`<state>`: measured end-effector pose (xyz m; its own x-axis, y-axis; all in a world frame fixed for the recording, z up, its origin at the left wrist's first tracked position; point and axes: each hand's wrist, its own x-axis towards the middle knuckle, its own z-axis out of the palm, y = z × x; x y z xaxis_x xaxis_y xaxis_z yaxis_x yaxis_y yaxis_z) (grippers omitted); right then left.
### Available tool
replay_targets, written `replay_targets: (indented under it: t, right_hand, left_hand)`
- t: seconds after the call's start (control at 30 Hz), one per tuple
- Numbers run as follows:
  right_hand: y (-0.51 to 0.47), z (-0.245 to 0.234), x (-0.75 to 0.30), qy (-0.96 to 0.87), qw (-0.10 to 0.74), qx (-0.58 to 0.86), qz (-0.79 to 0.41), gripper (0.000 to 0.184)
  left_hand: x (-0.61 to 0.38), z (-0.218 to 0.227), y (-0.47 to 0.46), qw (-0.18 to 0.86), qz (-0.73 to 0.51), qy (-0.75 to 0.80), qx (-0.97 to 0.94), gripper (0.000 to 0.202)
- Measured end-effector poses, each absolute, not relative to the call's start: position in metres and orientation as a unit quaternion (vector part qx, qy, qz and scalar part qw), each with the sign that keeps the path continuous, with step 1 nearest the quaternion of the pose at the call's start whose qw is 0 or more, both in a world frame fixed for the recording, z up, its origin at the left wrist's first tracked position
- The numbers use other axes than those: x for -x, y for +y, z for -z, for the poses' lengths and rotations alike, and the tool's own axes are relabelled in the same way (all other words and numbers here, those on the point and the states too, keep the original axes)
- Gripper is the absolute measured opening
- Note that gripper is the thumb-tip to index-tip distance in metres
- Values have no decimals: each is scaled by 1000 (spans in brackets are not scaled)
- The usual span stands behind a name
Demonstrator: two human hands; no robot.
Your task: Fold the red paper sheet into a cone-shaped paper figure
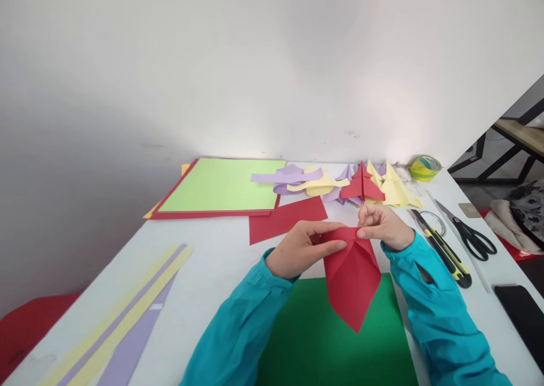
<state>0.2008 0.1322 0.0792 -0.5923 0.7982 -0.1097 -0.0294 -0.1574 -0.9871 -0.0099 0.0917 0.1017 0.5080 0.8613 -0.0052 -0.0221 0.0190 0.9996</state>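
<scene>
A folded red paper (352, 278) with a pointed lower tip hangs above a green sheet (323, 340) on the white table (212, 261). My left hand (301, 249) grips its upper left edge, thumb on top and fingers closed around it. My right hand (382, 226) pinches the top right edge with fingers curled. Both arms wear teal sleeves. A flat red paper piece (284, 219) lies just beyond my left hand.
A light green sheet on a red one (221, 187) lies at the back left. Folded purple, yellow and red shapes (361, 185) sit at the back, by a tape roll (424, 168). A utility knife (444, 250), scissors (471, 236) and a phone (522, 318) lie right. Paper strips (127, 318) lie left.
</scene>
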Motion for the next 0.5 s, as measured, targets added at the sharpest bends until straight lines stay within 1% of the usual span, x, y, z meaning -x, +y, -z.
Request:
replay_targets:
  t: [0.1, 0.2, 0.33, 0.5]
  right_hand:
    - [132, -79, -201, -574, 331, 333, -670, 36]
    - [130, -81, -203, -579, 335, 322, -670, 32]
    - [130, -84, -203, -581, 318, 310, -682, 39]
    - [130, -85, -203, -587, 293, 310, -688, 45]
  left_hand:
    - [10, -101, 92, 578, -366, 382, -621, 33]
    - [11, -100, 92, 533, -370, 422, -634, 37]
    - [11, -99, 90, 472, -359, 471, -653, 41]
    - [9, -100, 87, 395, -347, 502, -686, 37]
